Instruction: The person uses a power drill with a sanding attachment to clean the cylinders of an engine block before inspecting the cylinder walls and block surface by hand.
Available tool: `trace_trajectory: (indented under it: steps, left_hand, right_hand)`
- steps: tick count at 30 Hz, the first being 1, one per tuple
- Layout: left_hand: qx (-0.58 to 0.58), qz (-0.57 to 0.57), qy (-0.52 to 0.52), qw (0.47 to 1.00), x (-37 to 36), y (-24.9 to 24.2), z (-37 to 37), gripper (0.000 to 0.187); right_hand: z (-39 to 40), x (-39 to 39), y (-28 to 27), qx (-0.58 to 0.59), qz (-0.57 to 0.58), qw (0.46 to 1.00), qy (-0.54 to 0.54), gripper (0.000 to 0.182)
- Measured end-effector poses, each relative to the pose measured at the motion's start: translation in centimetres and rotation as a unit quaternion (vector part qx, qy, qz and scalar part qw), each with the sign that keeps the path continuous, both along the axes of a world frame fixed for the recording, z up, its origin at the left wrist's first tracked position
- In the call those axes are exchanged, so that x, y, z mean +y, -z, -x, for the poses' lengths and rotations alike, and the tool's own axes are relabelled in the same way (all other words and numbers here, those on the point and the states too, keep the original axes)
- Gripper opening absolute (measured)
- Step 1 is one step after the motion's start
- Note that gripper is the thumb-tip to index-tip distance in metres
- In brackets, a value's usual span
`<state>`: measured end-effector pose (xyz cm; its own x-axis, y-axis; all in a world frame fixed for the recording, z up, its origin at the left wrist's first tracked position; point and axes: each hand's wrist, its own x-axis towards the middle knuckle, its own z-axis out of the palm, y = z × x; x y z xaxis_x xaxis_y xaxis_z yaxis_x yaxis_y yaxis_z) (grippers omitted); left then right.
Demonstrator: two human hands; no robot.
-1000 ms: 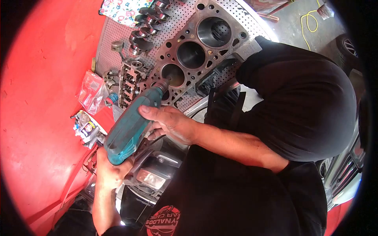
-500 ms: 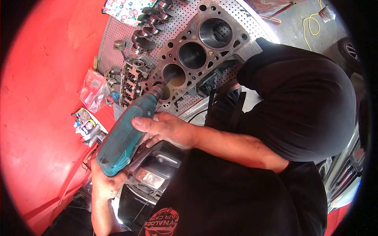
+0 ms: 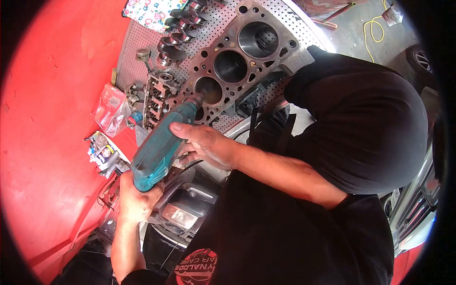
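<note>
A teal power drill points up and to the right over an engine block. My left hand is closed around its rear, where the handle lies mostly hidden under the housing. My right hand supports the front part, with the thumb on the casing and the fingers partly beneath it. The drill's chuck sits at the edge of a cylinder bore. A tool in the chuck reaches into this bore, but its end is dark and hard to make out.
A crankshaft, a piston with its rod and a cylinder head lie on the perforated table beyond the block. A floral cloth is at the top. Black fabric bulks at right; a headlight is below.
The drill and both hands have shifted up and to the right. The chuck has moved from the nearest bore to beside the adjacent one. Both hands keep their hold.
</note>
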<state>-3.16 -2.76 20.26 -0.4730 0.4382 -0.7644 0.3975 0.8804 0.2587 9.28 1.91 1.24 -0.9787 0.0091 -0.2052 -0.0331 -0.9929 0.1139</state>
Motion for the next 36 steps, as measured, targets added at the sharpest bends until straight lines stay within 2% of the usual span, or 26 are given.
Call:
trace_trajectory:
  steps: [3,5,11,17,18,24,31,34,36]
  left_hand:
    - [-0.011,0.001,0.004,1.0,-0.4,0.7,0.4,0.013]
    - [-0.012,0.005,0.032,0.999,-0.3,1.1,0.7,0.013]
    - [-0.02,0.051,0.025,0.998,0.0,1.6,1.0,0.018]
    - [0.025,-0.041,-0.072,0.996,0.3,-1.8,-1.2,0.027]
    - [0.031,-0.053,-0.05,0.997,-0.1,-1.9,-1.0,0.029]
    - [0.0,0.04,-0.025,0.999,0.3,-1.2,-0.3,0.019]
    - [-0.017,-0.001,0.002,1.0,-0.3,1.3,-0.1,0.014]
    - [-0.009,0.021,0.027,0.999,0.0,2.1,0.0,0.014]
    - [-0.01,0.019,0.01,1.0,-0.2,2.9,0.0,0.013]
  right_hand:
    - [0.4,-0.5,0.4,-0.02,0.006,1.0,0.008,0.087]
    - [0.3,-0.3,0.5,-0.029,0.008,0.999,0.012,0.086]
    - [0.2,-0.3,0.8,-0.03,0.006,1.0,-0.003,0.086]
    - [0.4,-0.1,-0.9,0.044,0.001,0.999,-0.029,0.09]
    - [0.4,-0.1,-0.9,0.054,-0.001,0.998,-0.029,0.09]
    - [0.1,-0.2,-0.1,0.028,0.012,0.999,-0.024,0.09]
    - [0.0,-0.6,1.0,-0.009,0.01,1.0,0.0,0.088]
    - [0.0,-0.5,1.1,-0.033,0.025,0.999,-0.007,0.071]
    - [-0.1,-0.4,1.4,-0.036,0.019,0.999,-0.011,0.076]
